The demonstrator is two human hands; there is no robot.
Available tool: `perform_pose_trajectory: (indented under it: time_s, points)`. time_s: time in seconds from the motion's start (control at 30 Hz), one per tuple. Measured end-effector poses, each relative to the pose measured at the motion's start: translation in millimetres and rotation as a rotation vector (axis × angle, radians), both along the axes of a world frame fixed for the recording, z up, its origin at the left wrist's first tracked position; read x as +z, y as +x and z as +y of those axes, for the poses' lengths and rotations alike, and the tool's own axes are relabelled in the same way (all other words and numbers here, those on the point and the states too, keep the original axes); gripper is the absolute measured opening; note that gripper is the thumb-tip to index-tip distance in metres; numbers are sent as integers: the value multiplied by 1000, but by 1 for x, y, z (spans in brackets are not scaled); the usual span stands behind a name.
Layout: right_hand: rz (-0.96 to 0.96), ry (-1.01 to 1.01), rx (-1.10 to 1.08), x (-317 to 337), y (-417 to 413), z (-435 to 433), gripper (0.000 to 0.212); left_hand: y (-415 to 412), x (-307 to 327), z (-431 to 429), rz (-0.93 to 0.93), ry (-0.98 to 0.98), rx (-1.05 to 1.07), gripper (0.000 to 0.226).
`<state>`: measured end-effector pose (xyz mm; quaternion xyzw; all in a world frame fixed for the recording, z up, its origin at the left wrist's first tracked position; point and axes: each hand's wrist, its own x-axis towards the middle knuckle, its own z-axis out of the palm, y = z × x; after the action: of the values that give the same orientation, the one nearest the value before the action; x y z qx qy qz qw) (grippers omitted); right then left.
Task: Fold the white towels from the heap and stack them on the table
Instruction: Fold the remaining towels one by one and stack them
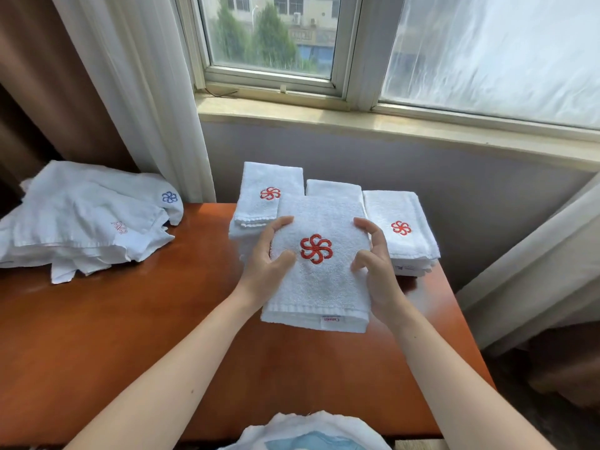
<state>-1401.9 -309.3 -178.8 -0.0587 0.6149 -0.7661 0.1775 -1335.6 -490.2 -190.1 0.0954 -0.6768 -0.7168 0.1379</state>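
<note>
While the left hand [266, 258] and right hand [373, 254] grip the folded towel [319, 287] by its side edges with thumbs on top, it sits over mid-desk, just before three stacks [401, 241] at the far edge. Lower flat, square the edges, keep the logo [316, 249] up. Thick soft terry, red stitching. Glossy wooden desk [130, 319]. Rumpled heap [81, 219] at the left edge.

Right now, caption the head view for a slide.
Left hand and right hand hold a folded towel over the table.

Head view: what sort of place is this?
Probably a hotel room: matching folded white towels with an embroidered red logo, a heavy brown curtain beside a sheer one, and a wooden table under the window.
</note>
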Motion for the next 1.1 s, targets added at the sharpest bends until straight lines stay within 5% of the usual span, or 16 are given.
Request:
perform_pose_trajectory:
  time_s: [0.47,0.73,1.1]
  points:
    - [58,208,-57,26,-108,2,80,-128,33,-33,-228,-463,-193,62]
    - [7,299,-10,-2,-170,-4,69,-189,21,-35,-403,-670,-183,61]
    - [8,432,74,-49,-204,-22,73,-208,-19,-42,-401,-1308,-6,56]
